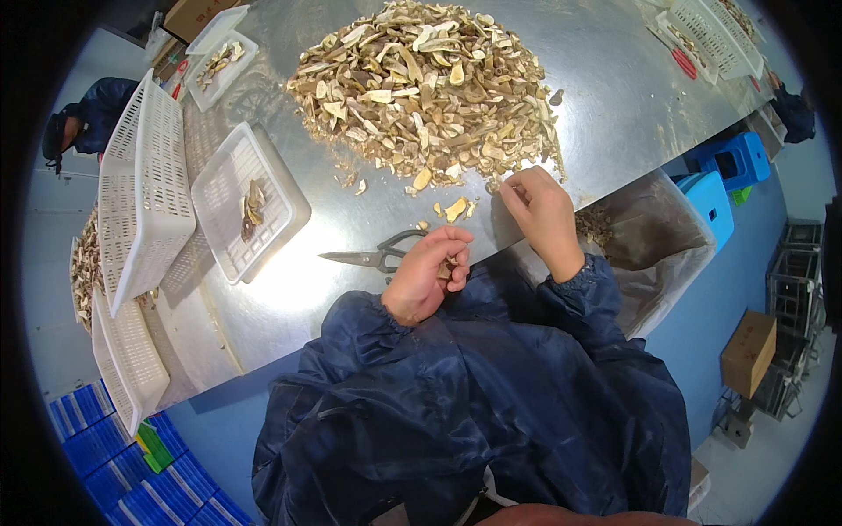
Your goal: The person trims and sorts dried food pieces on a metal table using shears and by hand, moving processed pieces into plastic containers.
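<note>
A large heap of dried mushroom slices (427, 92) lies on the metal table (612, 72). My left hand (431, 269) is curled around some brownish mushroom pieces (447, 266) near the table's front edge. Beside it, partly under its fingers, lie black-handled scissors (358, 258), blades pointing left. My right hand (543, 210) is at the heap's lower right edge, fingertips bent down by small pieces; whether it pinches one cannot be told. Between the hands and the heap are several loose pale slices (455, 210). A white plastic tray (279, 223) at the left holds a few dark slices (251, 210).
White perforated baskets (148, 177) stand at the left, with a second small tray (227, 69) farther back. Red-handled scissors (684, 64) lie at the far right. A lined bin (658, 243) adjoins the front edge. A co-worker (92, 118) is at the left.
</note>
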Demonstrator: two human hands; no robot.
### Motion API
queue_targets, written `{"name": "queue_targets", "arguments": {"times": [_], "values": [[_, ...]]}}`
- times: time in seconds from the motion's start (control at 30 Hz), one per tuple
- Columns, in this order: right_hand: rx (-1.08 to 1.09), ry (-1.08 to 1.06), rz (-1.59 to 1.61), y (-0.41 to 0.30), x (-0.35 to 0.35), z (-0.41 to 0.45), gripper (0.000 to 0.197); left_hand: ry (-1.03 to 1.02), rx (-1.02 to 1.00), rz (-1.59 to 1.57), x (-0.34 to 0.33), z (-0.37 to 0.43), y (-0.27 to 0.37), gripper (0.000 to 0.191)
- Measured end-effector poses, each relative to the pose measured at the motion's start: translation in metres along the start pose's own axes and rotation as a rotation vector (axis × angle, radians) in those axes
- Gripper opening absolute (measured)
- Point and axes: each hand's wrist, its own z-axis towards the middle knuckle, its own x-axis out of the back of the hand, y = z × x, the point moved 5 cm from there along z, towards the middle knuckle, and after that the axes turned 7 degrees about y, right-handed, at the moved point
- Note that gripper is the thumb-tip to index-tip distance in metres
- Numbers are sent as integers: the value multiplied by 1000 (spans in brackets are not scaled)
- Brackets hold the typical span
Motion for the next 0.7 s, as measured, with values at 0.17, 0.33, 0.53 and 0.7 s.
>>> {"name": "queue_targets", "arguments": {"times": [0.17, 0.33, 0.53, 0.7], "values": [[173, 69, -115, -13, -6, 15, 11, 3, 6, 7, 0, 1, -1, 12], [312, 10, -150, -14, -26, 16, 11, 11, 12, 3, -1, 0, -3, 11], [350, 11, -33, -37, -32, 25, 13, -12, -23, -45, 2, 0, 6, 12], [416, -4, -90, -34, -53, 28, 12, 25, -36, -18, -2, -3, 8, 12]]}}
